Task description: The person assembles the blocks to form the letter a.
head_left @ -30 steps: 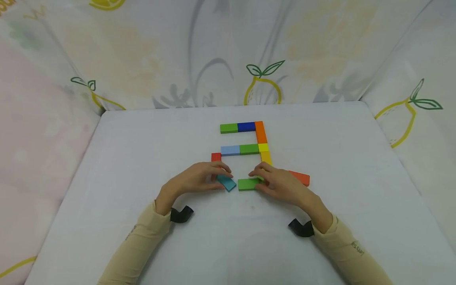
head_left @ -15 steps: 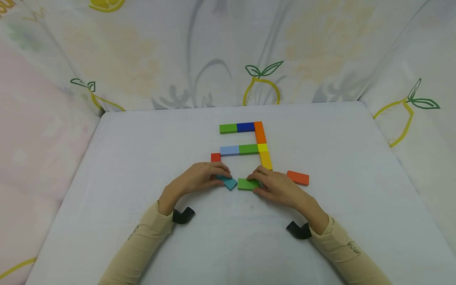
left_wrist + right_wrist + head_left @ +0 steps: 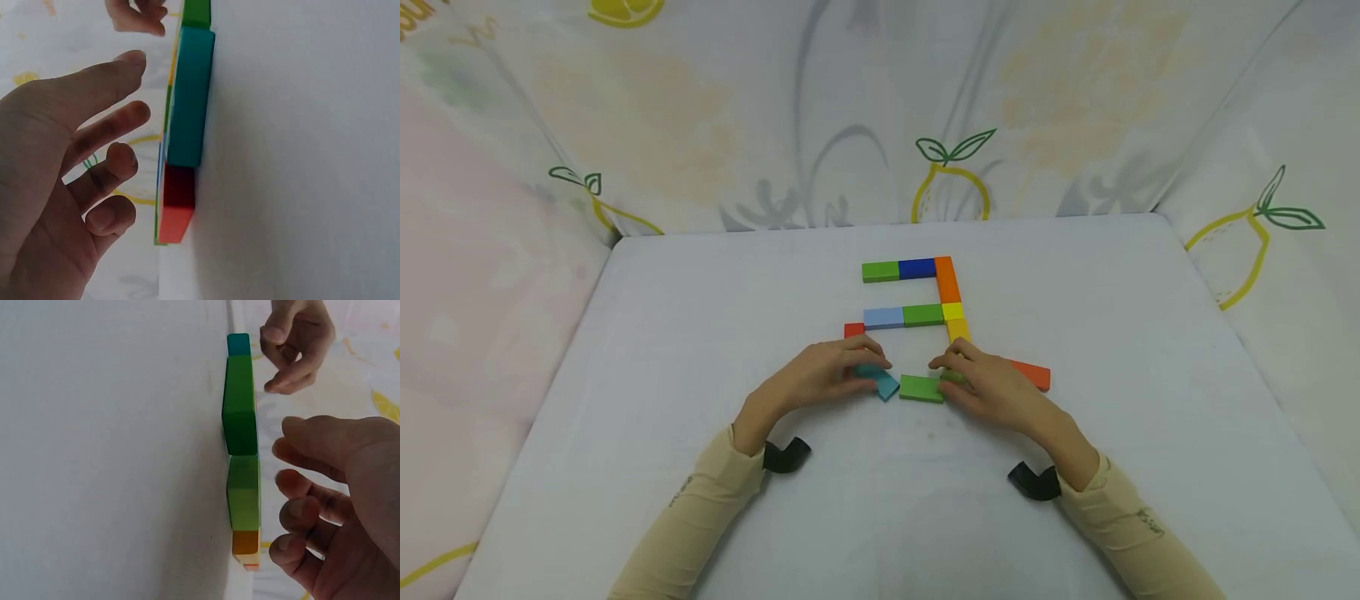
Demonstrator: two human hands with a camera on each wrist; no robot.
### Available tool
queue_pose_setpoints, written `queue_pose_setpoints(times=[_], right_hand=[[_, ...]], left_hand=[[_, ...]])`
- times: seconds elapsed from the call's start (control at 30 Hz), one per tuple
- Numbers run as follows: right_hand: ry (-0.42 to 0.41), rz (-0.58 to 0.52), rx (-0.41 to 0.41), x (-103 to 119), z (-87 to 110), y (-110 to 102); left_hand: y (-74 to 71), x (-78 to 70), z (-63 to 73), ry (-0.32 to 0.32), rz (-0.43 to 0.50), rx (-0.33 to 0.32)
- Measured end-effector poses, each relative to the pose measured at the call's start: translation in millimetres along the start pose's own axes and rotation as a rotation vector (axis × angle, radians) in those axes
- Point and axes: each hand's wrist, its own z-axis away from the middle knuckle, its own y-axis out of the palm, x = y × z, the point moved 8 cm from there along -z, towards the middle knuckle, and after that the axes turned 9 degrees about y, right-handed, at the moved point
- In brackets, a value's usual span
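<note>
My left hand (image 3: 816, 372) hovers with loosely bent fingers over a teal block (image 3: 886, 385). In the left wrist view a gap shows between its fingertips and that block, whose far end meets a red block (image 3: 178, 209). A green block (image 3: 920, 388) lies to the right of the teal one, slightly slanted. My right hand (image 3: 996, 387) is spread loosely above a light green block (image 3: 242, 487) at the green one's right end, holding nothing. Just beyond the right fingers is a yellow-orange block (image 3: 958, 330). Behind this hand an orange-red block (image 3: 1032, 373) is partly covered.
Farther back, a green block (image 3: 880, 272), a dark blue block (image 3: 917, 268) and an orange block (image 3: 948, 281) join in a corner. A middle row has a light blue block (image 3: 883, 317), another green block (image 3: 922, 314) and a small yellow block (image 3: 952, 311). White cloth (image 3: 880, 517) covers the table.
The right hand touched the green block half a second ago and has since drawn back to the right, off it. That block now slants slightly. The teal block has shifted slightly right.
</note>
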Motion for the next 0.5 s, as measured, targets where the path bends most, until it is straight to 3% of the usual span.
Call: queue_pose_setpoints(times=[0.17,0.5], right_hand=[[0.034,0.056,-0.077,-9.4,4.9,-7.8],[0.044,0.092,-0.082,-19.8,20.3,-10.9]], left_hand=[[2.3,-19.4,-12.5,0.050,-0.049,-0.075],[33.8,-26.5,-25.7,0.004,-0.130,0.025]])
